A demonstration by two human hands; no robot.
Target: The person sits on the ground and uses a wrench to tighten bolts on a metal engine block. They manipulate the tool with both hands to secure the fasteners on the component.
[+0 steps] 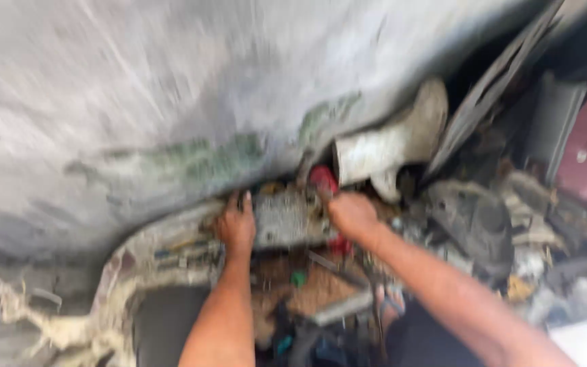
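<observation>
Blurred throughout, from head height, looking down. Left hand (237, 225) gripping the left edge of a flat grey metal block (289, 217), fingers hooked over its top. Right hand (351, 213) closed around the block's right edge, knuckles up, just beside a red part (323, 178) (kind impossible to tell through the blur). Block held between both hands, low against the base of a grey, stained concrete wall (171, 88) with greenish patches. Immediately above and right of the right hand, a dirty white rubber boot (392, 146) lying on its side, its opening toward the red part and crowding the space over the block. Further right, a heap of dark scrap and rubble (497, 224), packed close to the right forearm. Below the hands, a litter of small parts, among them a green cap (298, 278) and a grey metal bar (342, 307). At lower left, a pale, frayed, curved rim (120, 272) around a dark hollow.
</observation>
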